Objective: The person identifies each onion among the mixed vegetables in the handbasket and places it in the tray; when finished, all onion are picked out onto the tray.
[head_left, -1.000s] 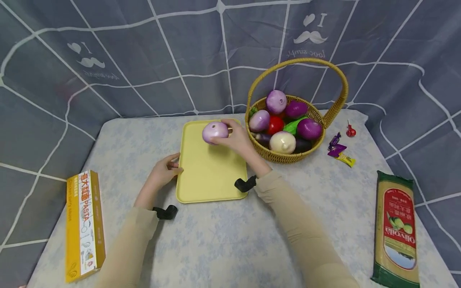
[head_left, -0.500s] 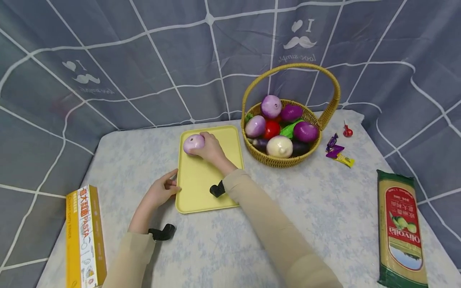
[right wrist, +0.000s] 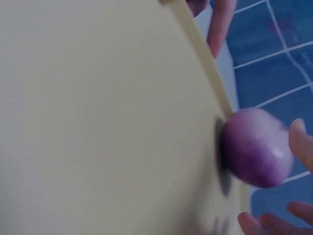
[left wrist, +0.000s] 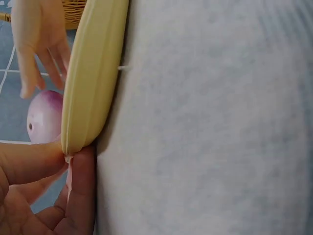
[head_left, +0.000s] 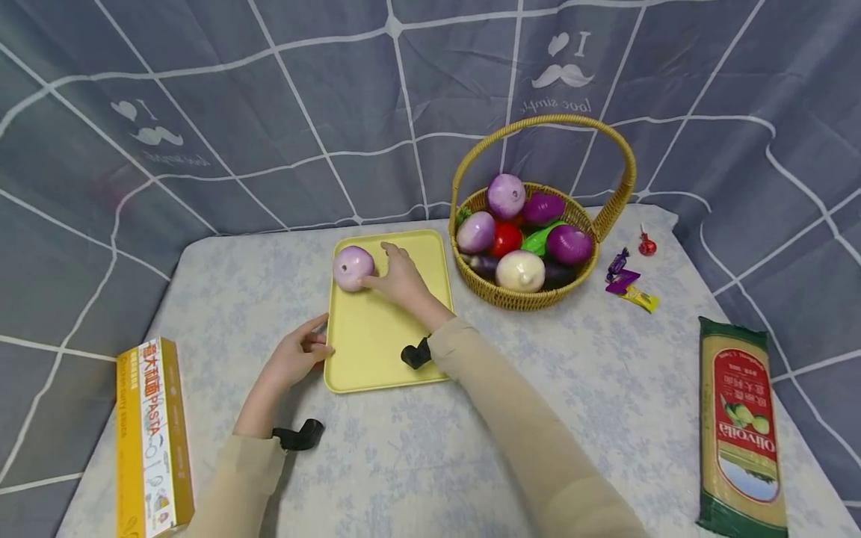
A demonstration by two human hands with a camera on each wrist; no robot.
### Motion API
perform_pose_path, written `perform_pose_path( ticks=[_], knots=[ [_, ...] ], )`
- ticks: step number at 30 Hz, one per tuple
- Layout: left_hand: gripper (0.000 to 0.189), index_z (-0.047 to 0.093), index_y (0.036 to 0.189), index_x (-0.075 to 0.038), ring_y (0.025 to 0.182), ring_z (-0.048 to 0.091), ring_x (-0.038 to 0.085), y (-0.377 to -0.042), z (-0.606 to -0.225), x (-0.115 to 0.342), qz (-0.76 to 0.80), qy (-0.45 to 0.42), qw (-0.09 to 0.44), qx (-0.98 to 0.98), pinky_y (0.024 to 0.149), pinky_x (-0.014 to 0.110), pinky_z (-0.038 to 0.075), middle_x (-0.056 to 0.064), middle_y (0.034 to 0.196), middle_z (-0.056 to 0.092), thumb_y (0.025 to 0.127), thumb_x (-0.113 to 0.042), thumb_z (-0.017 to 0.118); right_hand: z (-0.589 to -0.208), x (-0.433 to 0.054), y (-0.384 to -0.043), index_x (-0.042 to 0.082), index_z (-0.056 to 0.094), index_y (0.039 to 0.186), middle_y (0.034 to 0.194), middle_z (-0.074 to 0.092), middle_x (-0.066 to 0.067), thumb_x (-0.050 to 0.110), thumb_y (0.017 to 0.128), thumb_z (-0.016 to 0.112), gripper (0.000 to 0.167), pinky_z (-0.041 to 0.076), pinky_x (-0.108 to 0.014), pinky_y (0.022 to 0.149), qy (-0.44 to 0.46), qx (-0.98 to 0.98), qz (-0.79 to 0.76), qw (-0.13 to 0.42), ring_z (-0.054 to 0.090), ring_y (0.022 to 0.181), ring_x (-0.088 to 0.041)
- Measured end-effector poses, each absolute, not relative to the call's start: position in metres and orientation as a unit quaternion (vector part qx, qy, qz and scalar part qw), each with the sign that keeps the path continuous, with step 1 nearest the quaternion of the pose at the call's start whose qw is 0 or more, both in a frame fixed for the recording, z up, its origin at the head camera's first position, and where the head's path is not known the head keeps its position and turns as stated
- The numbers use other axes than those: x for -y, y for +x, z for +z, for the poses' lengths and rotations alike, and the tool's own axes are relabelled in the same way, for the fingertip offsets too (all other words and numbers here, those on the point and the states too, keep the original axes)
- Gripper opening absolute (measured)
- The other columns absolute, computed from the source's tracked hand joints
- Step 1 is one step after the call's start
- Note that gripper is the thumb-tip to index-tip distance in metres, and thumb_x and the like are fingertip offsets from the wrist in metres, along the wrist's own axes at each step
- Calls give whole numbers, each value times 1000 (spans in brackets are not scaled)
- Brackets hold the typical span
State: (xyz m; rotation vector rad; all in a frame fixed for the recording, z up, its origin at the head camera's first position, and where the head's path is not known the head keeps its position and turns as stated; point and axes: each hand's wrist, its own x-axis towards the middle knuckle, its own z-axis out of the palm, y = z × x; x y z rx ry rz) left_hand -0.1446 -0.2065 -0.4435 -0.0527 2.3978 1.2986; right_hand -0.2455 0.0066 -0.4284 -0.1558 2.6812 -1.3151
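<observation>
Head view, and the curtain (head_left: 282, 149) spreads beyond the left hand (head_left: 296, 355) and the right hand (head_left: 401, 280), the table (head_left: 403, 463) running beneath both! Just right of the right hand sits the basket (head_left: 518, 300), loaded with vegetables (head_left: 520, 271). Below that same hand lies the tray (head_left: 363, 351), its left edge at the left hand. Well right of the right hand, closer to the person, there's the bag (head_left: 742, 426); left of the left hand, the box (head_left: 151, 441). Now the grip: the left hand pinches the tray's rim between thumb and fingers, while the right hand is spread loose, grasping nothing. And the onion (head_left: 353, 269)? On the tray, beyond the left hand, just left of the right thumb; whether they touch, I can't tell. Smallest, the sweets (head_left: 623, 282), right of the right hand, past the basket.
</observation>
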Motion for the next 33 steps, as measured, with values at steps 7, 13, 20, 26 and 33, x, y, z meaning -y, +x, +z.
perform_pose_path(
  ticks=[7, 13, 20, 26, 33],
  knots=[
    [67, 25, 157, -8, 94, 55, 21, -147, -441, 205, 463, -22, 204, -862, 75, 30, 56, 20, 117, 51, 98, -6, 57, -395, -59, -221, 6, 58, 135, 135, 60, -11, 26, 94, 68, 47, 49, -39, 102, -123, -878, -460, 42, 57, 125, -27],
    [66, 25, 157, -9, 94, 55, 24, -151, -440, 206, 459, -13, 199, -866, 76, 31, 56, 20, 117, 51, 98, -7, 56, -370, -123, -194, 2, 64, 127, 127, 66, -13, 19, 93, 68, 38, 51, -39, 101, -129, -860, -494, -13, 62, 118, -29],
    [66, 25, 157, -10, 98, 55, 25, -151, -439, 208, 462, -16, 205, -863, 78, 32, 57, 19, 119, 50, 99, -7, 55, -367, -186, -173, 6, 64, 127, 128, 64, -12, 22, 91, 72, 39, 46, -44, 107, -73, -857, -508, -46, 59, 121, -31],
    [67, 24, 157, -9, 98, 56, 26, -147, -441, 207, 465, -17, 205, -861, 79, 33, 57, 22, 121, 50, 99, -7, 56, -372, -221, -168, 5, 61, 131, 133, 59, -14, 21, 91, 72, 44, 40, -47, 111, -53, -859, -506, -56, 53, 127, -32],
    [66, 25, 157, -10, 99, 55, 25, -147, -442, 206, 461, -25, 208, -862, 81, 33, 57, 20, 120, 50, 99, -8, 56, -376, -236, -171, 5, 53, 140, 142, 51, -18, 24, 90, 74, 58, 33, -51, 115, -47, -877, -478, -24, 44, 136, -36]
  ],
)
